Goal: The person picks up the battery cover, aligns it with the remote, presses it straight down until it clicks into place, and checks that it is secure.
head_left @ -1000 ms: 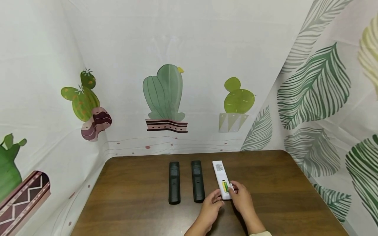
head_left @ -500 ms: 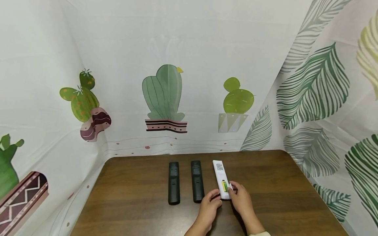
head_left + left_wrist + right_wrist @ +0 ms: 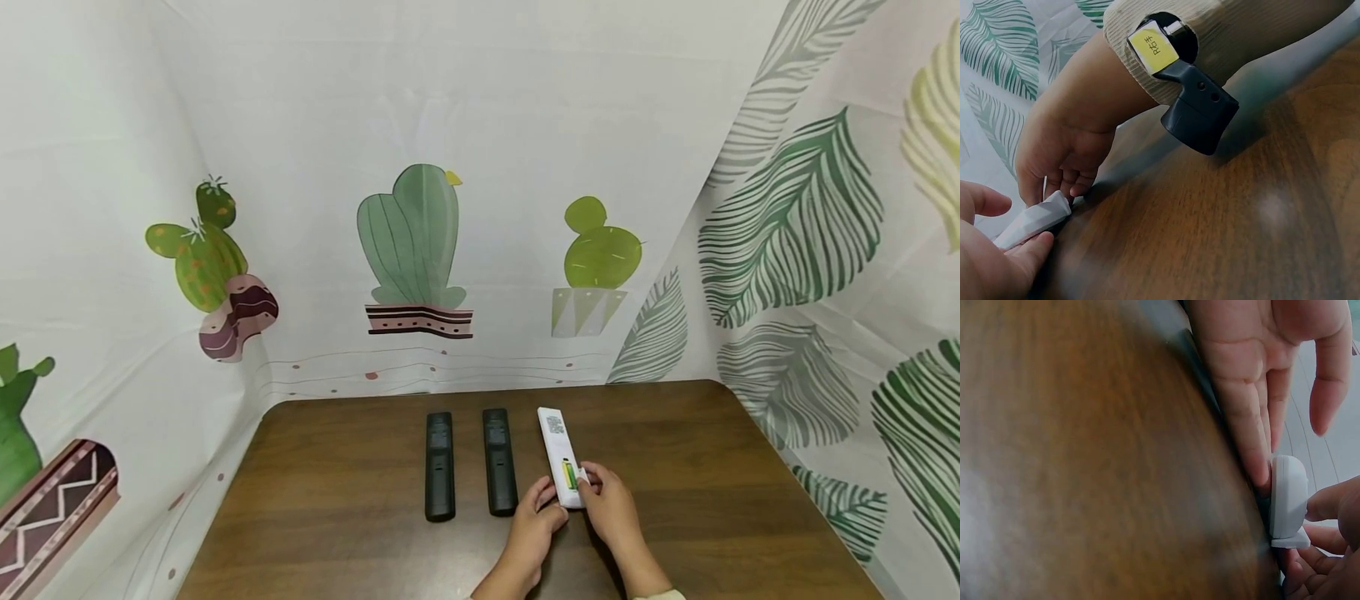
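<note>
A white remote control (image 3: 557, 442) lies back side up on the table, its battery compartment uncovered and a green-and-yellow battery (image 3: 569, 476) showing inside. My left hand (image 3: 531, 527) is at its near left edge; in the right wrist view the straight fingers (image 3: 1250, 434) touch the remote's side and the thumb stands apart. On the other side, my right hand (image 3: 615, 507) pinches a small white piece, the battery cover (image 3: 1291, 541), beside the remote's edge, with the thumb close to the compartment. Much of the cover is hidden by the fingers in the head view.
Two black remotes, a middle one (image 3: 499, 462) and a left one (image 3: 439, 467), lie back up on the brown wooden table (image 3: 337, 500). Behind stands a white cloth (image 3: 510, 167) printed with cacti and leaves. A wrist camera (image 3: 1200, 112) sits on my right sleeve.
The left hand's fingers have come in closer against the white remote's near left edge. The right hand keeps its place. The whole view has shifted slightly.
</note>
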Available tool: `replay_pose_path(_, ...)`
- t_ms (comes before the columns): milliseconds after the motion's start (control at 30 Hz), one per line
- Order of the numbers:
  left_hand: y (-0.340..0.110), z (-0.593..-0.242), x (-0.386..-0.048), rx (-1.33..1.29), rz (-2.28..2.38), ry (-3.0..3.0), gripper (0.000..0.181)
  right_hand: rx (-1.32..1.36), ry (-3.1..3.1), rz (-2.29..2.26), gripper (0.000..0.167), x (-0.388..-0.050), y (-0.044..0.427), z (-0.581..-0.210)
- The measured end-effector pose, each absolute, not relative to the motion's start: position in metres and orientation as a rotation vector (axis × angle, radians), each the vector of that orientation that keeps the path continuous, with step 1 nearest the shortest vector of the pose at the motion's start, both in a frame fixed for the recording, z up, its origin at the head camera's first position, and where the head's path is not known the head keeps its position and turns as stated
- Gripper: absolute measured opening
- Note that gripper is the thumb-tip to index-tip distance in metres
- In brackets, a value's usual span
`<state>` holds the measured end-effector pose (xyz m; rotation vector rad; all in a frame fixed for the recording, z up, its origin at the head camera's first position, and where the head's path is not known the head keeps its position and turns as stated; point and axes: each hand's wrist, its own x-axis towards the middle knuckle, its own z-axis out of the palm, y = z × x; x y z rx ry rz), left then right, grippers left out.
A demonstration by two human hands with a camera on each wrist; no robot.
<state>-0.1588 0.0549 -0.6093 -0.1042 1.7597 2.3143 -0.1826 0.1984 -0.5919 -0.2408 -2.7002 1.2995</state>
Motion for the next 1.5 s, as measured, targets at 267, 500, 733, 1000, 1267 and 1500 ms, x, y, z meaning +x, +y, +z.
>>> replay_pose_path(267,0.0569,-0.6081,-0.1626,-0.094,2.316,1.743,0.071,-0.252,-2.700,1.350,0.032,-0.1810,0.1968,-0.5922)
replay_pose_path(500,0.0569,-0.6105,-0.1651,-0.068,2.325,1.723,0.070,-0.252,-2.696,1.357,0.031,-0.1802,0.1962,-0.5920)
replay_pose_path(733,0.0557,-0.6122,-0.1682,-0.045,2.339,1.671,0.067,-0.267,-2.706,1.363,0.033,-0.1803,0.1953,-0.5918)
replay_pose_path(1000,0.0538,-0.6132,-0.1687,-0.043,2.318,1.662,0.067,-0.261,-2.695,1.383,0.034,-0.1772,0.1933,-0.5897)
replay_pose_path(1267,0.0528,-0.6160,-0.1690,-0.054,2.328,1.647,0.063,-0.265,-2.690,1.400,0.034,-0.1756,0.1906,-0.5889)
replay_pose_path(1500,0.0517,-0.6163,-0.1691,-0.067,2.340,1.643,0.061,-0.263,-2.683,1.417,0.033,-0.1745,0.1890,-0.5882)
